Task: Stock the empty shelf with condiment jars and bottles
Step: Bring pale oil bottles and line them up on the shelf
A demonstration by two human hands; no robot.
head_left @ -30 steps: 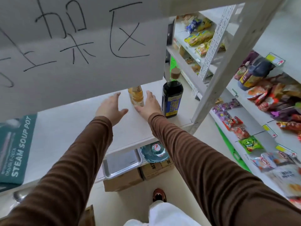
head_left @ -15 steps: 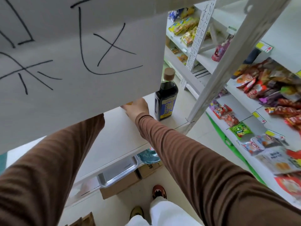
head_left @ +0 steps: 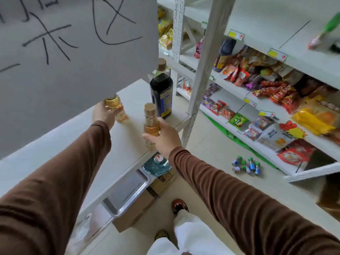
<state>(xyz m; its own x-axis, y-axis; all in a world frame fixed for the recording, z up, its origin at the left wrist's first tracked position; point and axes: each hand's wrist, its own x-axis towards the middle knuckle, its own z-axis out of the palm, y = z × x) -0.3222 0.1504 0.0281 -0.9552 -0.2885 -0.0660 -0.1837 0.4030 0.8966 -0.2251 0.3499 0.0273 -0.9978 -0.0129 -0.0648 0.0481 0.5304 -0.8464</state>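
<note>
On the far left a big hand-lettered paper sign hangs in front of us and hides the back of the white shelf we are stocking. Just under its lower edge our left hand is wrapped around a small amber bottle with a gold band; its base seems to rest on the shelf top, though the sign covers its cap, so we cannot be sure of its whole outline. A little to the right, our right hand grips a second amber bottle by the body, gold cap up, near the shelf's front edge; whether it touches the board or is just above it we cannot tell. Behind it stands a tall dark sauce bottle, upright and already in place, close to the grey upright post. Further right are snack shelves and a cluster of small vials on the floor. We judge the step in hand to be setting these two bottles down. The next move calls for sliding each back into a row beside the dark bottle, upright and clear of the edge, before letting go.
</note>
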